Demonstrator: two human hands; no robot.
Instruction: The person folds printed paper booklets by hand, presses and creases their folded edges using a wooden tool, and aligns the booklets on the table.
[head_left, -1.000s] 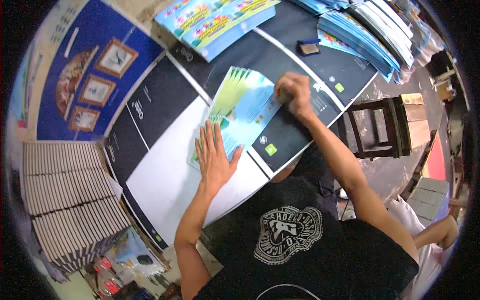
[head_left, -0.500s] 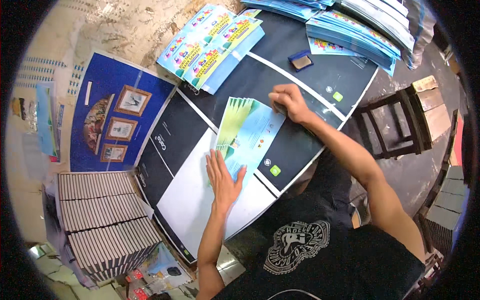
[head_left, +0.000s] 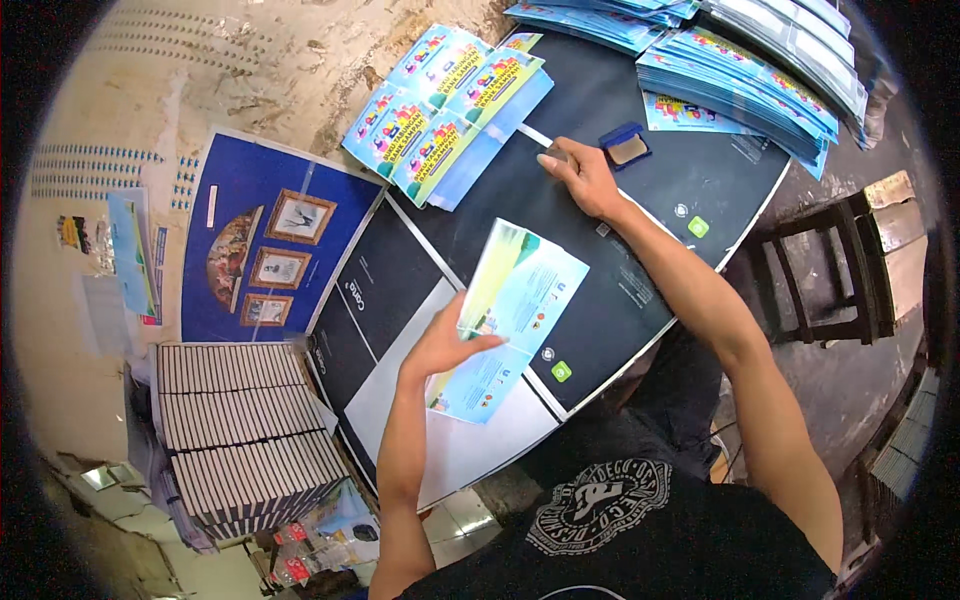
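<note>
A small pile of light blue and green printed sheets (head_left: 540,285) lies at a slant on the dark table covering. My left hand (head_left: 440,345) grips the pile's left edge, thumb on top and the other fingers mostly hidden at the side. Beyond the pile, my right hand (head_left: 588,182) hovers over the table with its fingers curled in; whether something small is inside, I cannot make out. Just right of that hand sits a small open blue case with a tan pad (head_left: 629,150). Colourful printed sheets (head_left: 440,130) lie in overlapping stacks to its left.
Tall stacks of blue printed sheets (head_left: 730,85) stand at the far right of the table. A blue board with framed pictures (head_left: 270,235) lies on the left. Below it is a block of bound books (head_left: 240,435). A wooden stool (head_left: 835,265) stands at the right.
The fanned sheets now sit together as one even pile. My left hand has shifted from lying on them to gripping their left edge. My right hand has moved away from them, toward the colourful stacks.
</note>
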